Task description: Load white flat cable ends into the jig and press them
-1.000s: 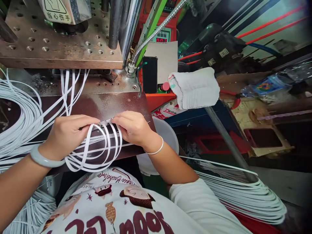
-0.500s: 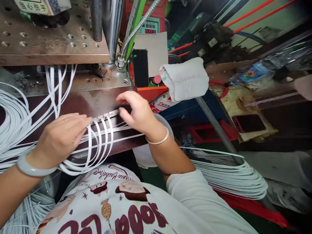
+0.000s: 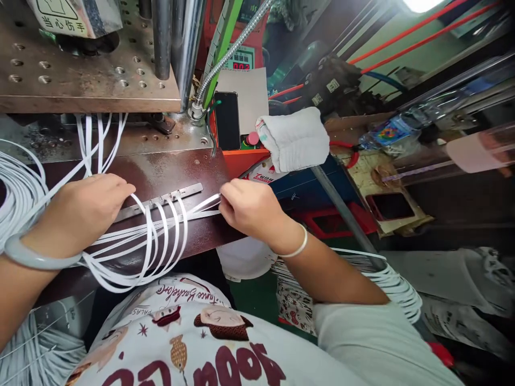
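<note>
My left hand (image 3: 86, 212) is closed in a pinch on one white strip, beside the left part of a flat metal bar (image 3: 191, 190). Several looped white strips (image 3: 185, 230) are attached along the bar and curve down over the table edge. To the right of the bar, my right hand (image 3: 251, 209) is closed on the ends of other white strips (image 3: 207, 203), which run left across the dark red tabletop (image 3: 173, 167). The fingertips of both hands are partly hidden.
A press with a drilled metal plate (image 3: 92, 88) stands at the upper left, strips coming out below it. A coil of strips (image 3: 20, 185) lies at left. Behind my right hand are a phone (image 3: 227, 120), a pink button (image 3: 252, 139) and a folded white cloth (image 3: 298, 139).
My right hand has moved right and down from the bar's end and closed on strip ends. My left hand has shifted left and now pinches a strip, leaving more of the bar visible.
</note>
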### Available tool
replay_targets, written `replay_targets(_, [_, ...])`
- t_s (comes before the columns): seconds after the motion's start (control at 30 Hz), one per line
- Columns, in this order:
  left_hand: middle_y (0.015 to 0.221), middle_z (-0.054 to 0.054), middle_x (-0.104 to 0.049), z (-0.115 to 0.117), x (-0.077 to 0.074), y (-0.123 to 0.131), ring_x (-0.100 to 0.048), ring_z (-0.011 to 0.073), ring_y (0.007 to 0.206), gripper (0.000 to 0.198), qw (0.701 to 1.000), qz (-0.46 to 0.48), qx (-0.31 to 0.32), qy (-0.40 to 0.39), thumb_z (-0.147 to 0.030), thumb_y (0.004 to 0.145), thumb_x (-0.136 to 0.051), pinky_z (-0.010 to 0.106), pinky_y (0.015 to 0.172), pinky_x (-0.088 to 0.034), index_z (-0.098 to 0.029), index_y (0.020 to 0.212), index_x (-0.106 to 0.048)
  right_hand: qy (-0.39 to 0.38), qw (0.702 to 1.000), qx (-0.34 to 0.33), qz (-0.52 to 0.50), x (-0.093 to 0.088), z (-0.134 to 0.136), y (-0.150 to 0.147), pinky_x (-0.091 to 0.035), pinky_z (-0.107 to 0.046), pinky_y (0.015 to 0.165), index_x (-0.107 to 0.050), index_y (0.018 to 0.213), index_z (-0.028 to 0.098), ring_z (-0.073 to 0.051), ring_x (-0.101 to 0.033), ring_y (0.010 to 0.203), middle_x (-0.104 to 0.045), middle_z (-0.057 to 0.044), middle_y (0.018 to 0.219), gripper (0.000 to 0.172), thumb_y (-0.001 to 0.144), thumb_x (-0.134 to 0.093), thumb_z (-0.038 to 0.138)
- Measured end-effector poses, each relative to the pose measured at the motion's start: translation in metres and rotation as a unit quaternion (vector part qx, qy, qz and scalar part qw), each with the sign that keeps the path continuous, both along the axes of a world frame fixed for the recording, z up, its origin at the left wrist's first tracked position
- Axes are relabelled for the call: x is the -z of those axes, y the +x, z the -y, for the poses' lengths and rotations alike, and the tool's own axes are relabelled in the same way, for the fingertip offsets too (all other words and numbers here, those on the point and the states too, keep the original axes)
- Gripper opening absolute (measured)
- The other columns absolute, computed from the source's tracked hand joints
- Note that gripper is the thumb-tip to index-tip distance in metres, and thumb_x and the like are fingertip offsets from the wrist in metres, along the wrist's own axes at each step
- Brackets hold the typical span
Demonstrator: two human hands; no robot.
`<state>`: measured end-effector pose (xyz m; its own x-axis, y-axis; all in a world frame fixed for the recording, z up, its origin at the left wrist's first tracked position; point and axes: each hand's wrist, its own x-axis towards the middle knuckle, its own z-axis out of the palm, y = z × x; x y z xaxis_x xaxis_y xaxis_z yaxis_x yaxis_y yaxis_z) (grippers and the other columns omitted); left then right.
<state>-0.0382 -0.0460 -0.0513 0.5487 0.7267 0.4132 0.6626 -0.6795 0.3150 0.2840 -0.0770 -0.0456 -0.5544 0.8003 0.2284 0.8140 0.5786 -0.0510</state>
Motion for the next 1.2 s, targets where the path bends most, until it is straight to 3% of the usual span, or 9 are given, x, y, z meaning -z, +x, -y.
replay_targets(0.17, [0.108, 0.001, -0.072, 0.009, -0.005, -0.002, -0.068, 0.0140, 0.084, 0.016, 0.996, 0.044, -0.070, 0.042, -0.021, 0.099, -0.061, 0.030, 0.076, -0.056, -0.023, 0.105, -0.076, -0.082, 0.959, -0.107, -0.249, 0.013, -0.036, -0.023, -0.055, -0.033, 0.084, -0.066, 0.096, 0.019, -0.020, -0.069, 0.092, -0.075, -0.008, 0.097, 0.018, 0.098, -0.048, 0.018])
replay_targets(0.27, [0.102, 0.001, -0.075, 0.013, -0.003, -0.006, -0.071, 0.0173, 0.090, 0.017, 0.995, 0.043, -0.059, 0.062, -0.016, 0.098, -0.061, 0.033, 0.080, -0.059, -0.022, 0.107, -0.073, -0.098, 0.962, -0.122, -0.223, 0.022, -0.041, -0.030, -0.056, -0.034, 0.086, -0.066, 0.094, 0.018, -0.021, -0.069, 0.093, -0.075, -0.010, 0.097, 0.019, 0.096, -0.048, 0.014])
replay_targets(0.37, [0.101, 0.001, -0.076, 0.017, -0.001, -0.008, -0.071, 0.0243, 0.097, 0.016, 0.987, 0.058, -0.117, 0.099, -0.013, 0.093, -0.066, 0.043, 0.088, -0.059, -0.021, 0.105, -0.072, -0.078, 0.972, -0.126, -0.184, 0.024, -0.038, -0.033, -0.056, -0.036, 0.086, -0.066, 0.094, 0.017, -0.023, -0.068, 0.091, -0.074, -0.013, 0.097, 0.020, 0.097, -0.046, 0.013])
replay_targets(0.47, [0.104, -0.001, -0.073, 0.021, -0.002, -0.005, -0.070, 0.0213, 0.095, 0.013, 0.973, 0.169, -0.156, 0.024, -0.016, 0.091, -0.070, 0.039, 0.086, -0.059, -0.022, 0.102, -0.074, -0.057, 0.980, -0.123, -0.147, 0.024, -0.032, -0.036, -0.055, -0.038, 0.085, -0.065, 0.091, 0.017, -0.024, -0.065, 0.091, -0.072, -0.014, 0.097, 0.023, 0.096, -0.043, 0.010])
replay_targets(0.53, [0.104, -0.002, -0.072, 0.021, -0.003, -0.002, -0.070, 0.0171, 0.091, 0.008, 0.967, 0.211, -0.133, -0.056, -0.020, 0.093, -0.070, 0.034, 0.083, -0.060, -0.023, 0.099, -0.074, -0.056, 0.982, -0.114, -0.139, 0.027, -0.029, -0.039, -0.054, -0.039, 0.084, -0.063, 0.090, 0.017, -0.024, -0.063, 0.091, -0.072, -0.014, 0.097, 0.023, 0.094, -0.042, 0.008])
replay_targets(0.63, [0.092, -0.005, -0.075, 0.017, 0.000, -0.001, -0.071, 0.0132, 0.079, 0.006, 0.981, 0.153, -0.049, -0.109, -0.021, 0.094, -0.069, 0.027, 0.074, -0.060, -0.024, 0.093, -0.073, -0.067, 0.974, -0.098, -0.195, 0.037, -0.028, -0.043, -0.054, -0.040, 0.085, -0.061, 0.093, 0.018, -0.025, -0.062, 0.092, -0.071, -0.014, 0.099, 0.020, 0.094, -0.043, 0.009])
replay_targets(0.8, [0.085, 0.000, -0.074, 0.012, 0.005, -0.001, -0.069, 0.0147, 0.076, 0.012, 0.995, 0.076, 0.016, -0.061, -0.018, 0.096, -0.063, 0.028, 0.072, -0.056, -0.019, 0.090, -0.073, -0.076, 0.957, -0.081, -0.267, 0.050, -0.031, -0.045, -0.053, -0.039, 0.085, -0.057, 0.101, 0.020, -0.024, -0.062, 0.091, -0.068, -0.011, 0.098, 0.013, 0.092, -0.050, 0.014])
replay_targets(1.0, [0.088, 0.006, -0.074, 0.017, 0.002, 0.001, -0.068, 0.0223, 0.084, 0.015, 0.998, 0.022, 0.055, 0.013, -0.012, 0.096, -0.056, 0.037, 0.083, -0.055, -0.019, 0.098, -0.069, -0.070, 0.954, -0.089, -0.279, 0.047, -0.032, -0.043, -0.053, -0.038, 0.084, -0.056, 0.103, 0.018, -0.024, -0.061, 0.090, -0.068, -0.012, 0.098, 0.013, 0.091, -0.052, 0.016])
replay_targets(1.2, [0.086, 0.009, -0.071, 0.019, 0.004, 0.008, -0.065, 0.0265, 0.087, 0.022, 0.994, -0.049, 0.082, 0.049, -0.007, 0.095, -0.048, 0.042, 0.078, -0.055, -0.016, 0.093, -0.068, -0.066, 0.955, -0.085, -0.276, 0.046, -0.031, -0.044, -0.054, -0.037, 0.083, -0.057, 0.103, 0.018, -0.023, -0.063, 0.089, -0.069, -0.011, 0.098, 0.021, 0.083, -0.051, 0.013])
